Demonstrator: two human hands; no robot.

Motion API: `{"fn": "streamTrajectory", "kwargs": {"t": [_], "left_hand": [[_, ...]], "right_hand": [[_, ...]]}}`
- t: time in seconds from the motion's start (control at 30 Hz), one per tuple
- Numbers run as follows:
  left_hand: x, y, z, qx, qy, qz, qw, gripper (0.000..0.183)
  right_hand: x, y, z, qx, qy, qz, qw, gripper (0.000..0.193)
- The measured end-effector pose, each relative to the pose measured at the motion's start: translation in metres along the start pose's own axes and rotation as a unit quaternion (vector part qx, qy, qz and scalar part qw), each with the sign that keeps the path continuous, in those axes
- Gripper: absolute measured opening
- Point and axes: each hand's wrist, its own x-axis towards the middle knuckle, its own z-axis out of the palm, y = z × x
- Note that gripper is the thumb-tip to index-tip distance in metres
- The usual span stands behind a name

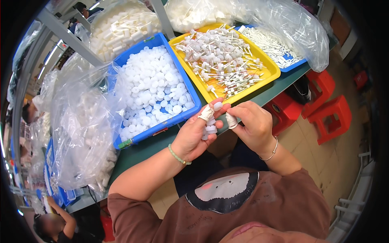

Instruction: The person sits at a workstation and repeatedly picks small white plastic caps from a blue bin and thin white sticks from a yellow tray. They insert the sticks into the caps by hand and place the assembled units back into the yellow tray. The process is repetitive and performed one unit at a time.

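My left hand (192, 135) is closed around several translucent white plastic caps (210, 128), stacked along its fingers, with one more at the fingertips. White finger cots cover both thumbs. Just to the right, my right hand (257, 120) pinches thumb and forefinger together close to those caps; whatever lies in that pinch is too small to tell. Both hands are above the table's front edge. Beyond them, a blue tray (161, 130) holds a heap of similar round caps (152, 77). Beside it, a yellow tray (267, 75) is piled with thin white sticks bearing caps and fine reddish wires.
Another blue tray (289, 68) of small white rods sits at the far right, partly under clear plastic. Bags of white cylinders (121, 34) and a large clear bag (87, 125) crowd the back and left. Red stools (330, 117) stand right. Another person sits lower left.
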Motion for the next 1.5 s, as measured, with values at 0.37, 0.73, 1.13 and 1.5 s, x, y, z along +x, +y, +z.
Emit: {"fn": "streamTrajectory", "kwargs": {"t": [0.37,0.73,1.13,1.5], "left_hand": [[0.001,-0.002,-0.003,0.019,-0.027,0.018,0.999,0.042],[0.000,-0.009,0.000,0.034,0.012,0.042,0.998,0.034],[-0.001,-0.007,0.001,0.049,0.035,0.054,0.997,0.032],[-0.002,-0.007,0.002,0.110,0.011,0.056,0.992,0.033]], "right_hand": [[0.002,-0.005,0.000,-0.019,-0.021,0.031,0.999,0.032],[0.009,-0.015,-0.003,0.120,-0.071,0.169,0.976,0.025],[0.003,-0.012,-0.004,0.134,-0.085,0.117,0.980,0.034],[-0.004,-0.004,-0.006,0.150,-0.117,0.116,0.975,0.022]]}}
